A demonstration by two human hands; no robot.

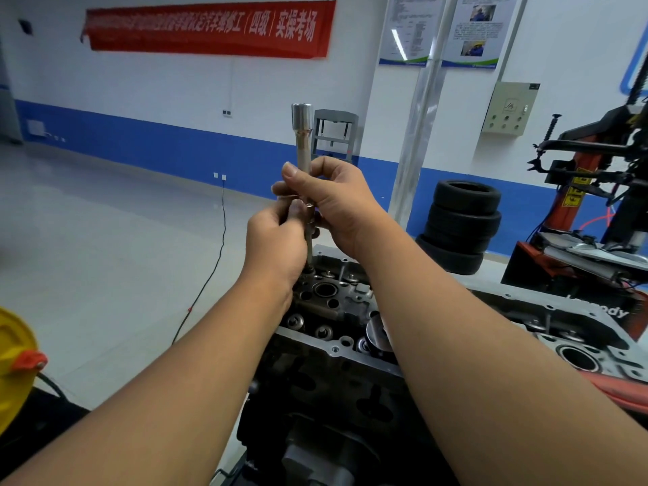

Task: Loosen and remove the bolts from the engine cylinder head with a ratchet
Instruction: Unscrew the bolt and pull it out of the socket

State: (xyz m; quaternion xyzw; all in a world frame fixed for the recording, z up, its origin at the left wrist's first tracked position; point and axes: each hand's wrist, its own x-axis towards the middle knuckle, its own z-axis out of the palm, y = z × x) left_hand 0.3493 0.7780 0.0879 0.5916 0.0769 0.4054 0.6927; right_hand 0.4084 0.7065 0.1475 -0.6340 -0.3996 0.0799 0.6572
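Observation:
Both hands are raised above the dark engine cylinder head (317, 342), which fills the lower middle of the view. My right hand (338, 205) grips the shaft of a long silver socket tool (302, 135) that stands upright, its wide end on top. Just below it, my left hand (275, 240) pinches a long dark bolt (309, 249). The bolt hangs straight down, with its tip just above the far end of the head. Where bolt and tool meet is hidden by my fingers. No ratchet handle shows.
A stack of black tyres (463, 222) stands behind the engine on the right, beside a red and black tyre machine (592, 191). Another engine casting (578, 349) lies at the right. A yellow container (14, 359) is at the left edge, and a black cable (219, 247) crosses the floor.

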